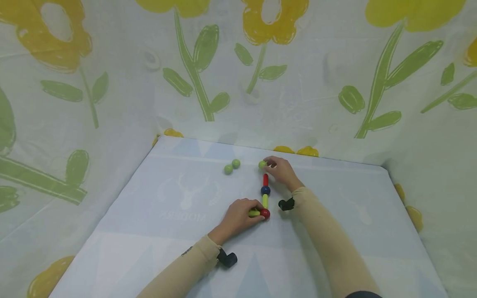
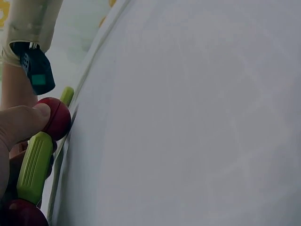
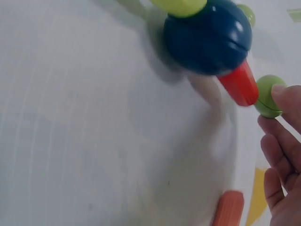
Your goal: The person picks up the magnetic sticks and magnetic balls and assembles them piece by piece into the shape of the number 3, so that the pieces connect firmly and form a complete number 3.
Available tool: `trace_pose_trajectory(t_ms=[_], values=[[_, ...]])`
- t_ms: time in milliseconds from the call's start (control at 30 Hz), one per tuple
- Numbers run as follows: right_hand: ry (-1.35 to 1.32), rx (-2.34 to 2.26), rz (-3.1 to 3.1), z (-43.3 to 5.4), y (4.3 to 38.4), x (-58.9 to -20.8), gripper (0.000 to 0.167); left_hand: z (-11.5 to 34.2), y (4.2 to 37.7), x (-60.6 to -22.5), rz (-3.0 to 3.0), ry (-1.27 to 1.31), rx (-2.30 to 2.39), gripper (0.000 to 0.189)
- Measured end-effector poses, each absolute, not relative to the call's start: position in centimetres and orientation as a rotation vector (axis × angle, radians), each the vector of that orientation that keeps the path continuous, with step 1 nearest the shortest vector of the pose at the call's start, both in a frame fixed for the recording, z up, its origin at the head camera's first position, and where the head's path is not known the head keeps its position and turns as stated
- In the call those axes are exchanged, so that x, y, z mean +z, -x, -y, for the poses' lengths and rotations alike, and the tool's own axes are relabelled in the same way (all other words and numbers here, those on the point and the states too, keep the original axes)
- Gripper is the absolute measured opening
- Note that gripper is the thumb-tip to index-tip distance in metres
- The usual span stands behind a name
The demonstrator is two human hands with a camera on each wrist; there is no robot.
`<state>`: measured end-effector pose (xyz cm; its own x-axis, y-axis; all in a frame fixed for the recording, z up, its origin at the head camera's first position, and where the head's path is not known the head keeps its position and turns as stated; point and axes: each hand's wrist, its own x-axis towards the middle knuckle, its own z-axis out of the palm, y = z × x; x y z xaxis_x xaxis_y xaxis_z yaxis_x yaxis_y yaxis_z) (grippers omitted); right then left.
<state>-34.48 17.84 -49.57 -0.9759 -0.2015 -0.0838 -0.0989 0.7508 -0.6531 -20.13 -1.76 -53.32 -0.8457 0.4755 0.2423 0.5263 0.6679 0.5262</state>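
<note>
On the counter (image 1: 357, 207), toward its far edge: a light, stiff ball-and-rod chain (image 1: 265, 190).
It looks like smooth hard plastic, likely to part at the joints; best gripped by the rods, balls round their middles. The left hand (image 1: 241, 213) pinches a lime rod (image 1: 254, 213) and red ball (image 1: 265, 213); the right hand (image 1: 280, 170), fingers bent, pinches a green ball (image 1: 262, 164) near the red rod (image 1: 266, 180), contact unclear. Left fingers hide the lime rod's end; another red ball (image 2: 23, 215) is cut off.
</note>
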Motion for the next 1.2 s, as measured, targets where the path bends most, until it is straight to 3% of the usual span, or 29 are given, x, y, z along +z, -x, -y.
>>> trace_pose_trajectory(t_ms=[1200], values=[[0.276, -0.918, -2.819, -19.5, 33.7, -50.5, 0.03, 1.6, 20.2, -53.7, 2.807, 0.821, -0.956, 0.02]])
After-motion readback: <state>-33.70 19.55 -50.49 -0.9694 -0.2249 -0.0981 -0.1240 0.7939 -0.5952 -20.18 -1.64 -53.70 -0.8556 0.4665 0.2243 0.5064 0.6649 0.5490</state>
